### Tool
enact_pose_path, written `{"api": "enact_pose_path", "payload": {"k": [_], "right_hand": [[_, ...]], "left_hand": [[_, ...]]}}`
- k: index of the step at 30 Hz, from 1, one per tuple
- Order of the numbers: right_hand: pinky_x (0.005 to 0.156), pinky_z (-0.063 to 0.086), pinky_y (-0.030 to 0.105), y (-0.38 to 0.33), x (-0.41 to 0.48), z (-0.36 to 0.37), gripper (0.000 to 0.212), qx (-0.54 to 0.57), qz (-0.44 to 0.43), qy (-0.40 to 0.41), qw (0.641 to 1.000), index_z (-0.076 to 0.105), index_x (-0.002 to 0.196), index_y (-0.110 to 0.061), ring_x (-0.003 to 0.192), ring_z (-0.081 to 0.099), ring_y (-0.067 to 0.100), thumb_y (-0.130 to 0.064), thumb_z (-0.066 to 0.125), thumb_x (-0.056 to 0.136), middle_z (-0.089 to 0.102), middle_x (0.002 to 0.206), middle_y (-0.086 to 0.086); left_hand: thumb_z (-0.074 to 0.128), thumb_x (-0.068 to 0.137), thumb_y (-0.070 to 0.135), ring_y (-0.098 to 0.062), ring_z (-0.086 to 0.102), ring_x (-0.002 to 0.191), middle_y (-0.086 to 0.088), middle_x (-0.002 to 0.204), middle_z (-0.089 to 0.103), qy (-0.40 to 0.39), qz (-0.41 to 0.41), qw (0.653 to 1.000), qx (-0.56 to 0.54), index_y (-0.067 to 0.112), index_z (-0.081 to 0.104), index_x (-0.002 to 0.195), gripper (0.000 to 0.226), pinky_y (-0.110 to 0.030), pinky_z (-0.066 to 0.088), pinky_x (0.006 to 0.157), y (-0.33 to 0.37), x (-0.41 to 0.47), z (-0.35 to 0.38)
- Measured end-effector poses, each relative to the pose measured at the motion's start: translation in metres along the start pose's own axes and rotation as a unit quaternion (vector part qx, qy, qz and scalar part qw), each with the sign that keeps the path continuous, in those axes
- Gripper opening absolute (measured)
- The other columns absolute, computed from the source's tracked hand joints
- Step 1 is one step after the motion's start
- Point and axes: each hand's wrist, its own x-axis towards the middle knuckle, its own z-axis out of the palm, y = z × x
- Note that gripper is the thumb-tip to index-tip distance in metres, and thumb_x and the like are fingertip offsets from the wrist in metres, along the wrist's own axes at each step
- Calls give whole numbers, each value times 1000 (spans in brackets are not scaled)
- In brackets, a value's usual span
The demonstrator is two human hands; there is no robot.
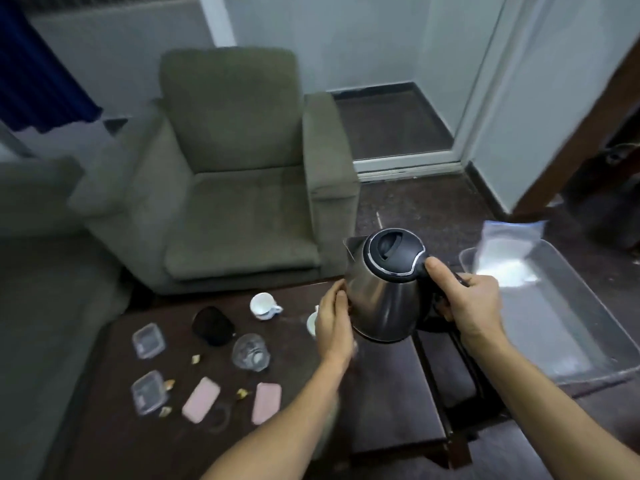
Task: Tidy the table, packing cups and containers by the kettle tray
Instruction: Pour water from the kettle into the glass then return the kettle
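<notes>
Head view: the right hand point(474, 306) is clamped round the handle of the steel kettle point(381, 299), thumb up by the lid. The left hand point(332, 320) lies with straight fingers flat against the kettle's side, steadying it and gripping nothing. The kettle hangs tilted above the right part of the dark table point(381, 393), just left of the clear tray point(554, 323), which holds a plastic bag point(509, 251).

The step in hand looks like moving the kettle itself. The packing has barely begun, since the white cup point(265, 305), the glass cup point(251, 351) and two clear containers point(148, 341) point(149, 393) are scattered well to the left. A second white cup point(310, 323) peeks from behind the left hand.

Next, the kettle needs setting down upright near the tray, which frees both hands to gather the cups.
</notes>
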Motion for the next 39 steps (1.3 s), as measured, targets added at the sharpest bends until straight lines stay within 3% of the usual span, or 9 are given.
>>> {"api": "enact_pose_path", "payload": {"k": [2, 7, 15, 19, 25, 29, 31, 35, 39], "right_hand": [[45, 34, 25, -1, -18, 36, 73, -16, -1, -14, 1000, 45, 39, -14, 41, 39, 12, -77, 78, 57, 41, 42, 4], [51, 34, 34, 2, -62, 112, 78, -36, 21, -30, 999, 44, 41, -14, 43, 38, 15, -84, 75, 57, 42, 44, 7], [51, 40, 33, 24, -120, 181, 89, -112, 66, -29, 991, 49, 43, -6, 41, 45, 15, -93, 69, 51, 45, 40, 3], [51, 45, 35, 41, -137, 194, 95, -166, 85, -26, 982, 53, 54, 2, 44, 49, 16, -92, 69, 51, 48, 43, 4], [55, 54, 40, 65, -156, 202, 77, -235, 107, -13, 966, 62, 50, -9, 51, 63, 23, -85, 72, 55, 59, 43, 5], [47, 45, 29, 69, -166, 206, 63, -247, 110, -11, 963, 67, 50, -25, 41, 57, 7, -87, 68, 56, 58, 39, -3], [46, 44, 29, 73, -166, 206, 67, -265, 116, -6, 957, 66, 49, -20, 41, 56, 7, -87, 66, 56, 57, 39, -1], [49, 48, 32, 77, -161, 209, 81, -307, 123, -5, 944, 65, 54, -8, 47, 60, 9, -89, 62, 53, 61, 45, 2], [49, 44, 31, 77, -156, 214, 69, -332, 117, -26, 936, 60, 49, -17, 47, 58, 10, -86, 63, 54, 56, 39, -4]], "left_hand": [[45, 106, 19, -13, 59, 123, 2, 132, 65, 30, -8, 999, 18, 19, 65, 131, 32, -39, 43, 111, 0, 0, -38], [41, 107, 16, -14, 55, 128, 2, 134, 63, 50, -5, 998, 47, 16, 63, 133, 34, -35, 40, 112, -4, 3, -125], [40, 106, 11, -19, 59, 121, 5, 121, 65, 81, -39, 993, 81, 14, 68, 124, 33, -38, 44, 106, -42, -6, -204], [40, 106, 19, -11, 58, 115, 3, 126, 67, 80, -94, 989, 85, 19, 69, 125, 34, -31, 43, 103, -71, -17, -218], [38, 105, 19, -23, 63, 107, -3, 110, 71, 58, -183, 978, 85, 20, 70, 112, 32, -25, 37, 79, -112, -30, -222], [38, 104, 23, -34, 66, 100, -15, 103, 71, 30, -221, 972, 79, 27, 68, 98, 30, -41, 50, 91, -131, -32, -224], [37, 103, 25, -31, 66, 102, -10, 106, 73, 20, -233, 969, 79, 31, 67, 98, 31, -40, 51, 94, -138, -32, -223], [37, 104, 29, -31, 65, 113, -9, 116, 72, 20, -282, 959, 27, 17, 68, 114, 34, -47, 49, 104, -150, -32, -216], [40, 104, 35, -23, 66, 88, 1, 88, 71, 26, -345, 936, -66, 21, 70, 96, 34, -37, 53, 90, -157, -33, -207]]}}
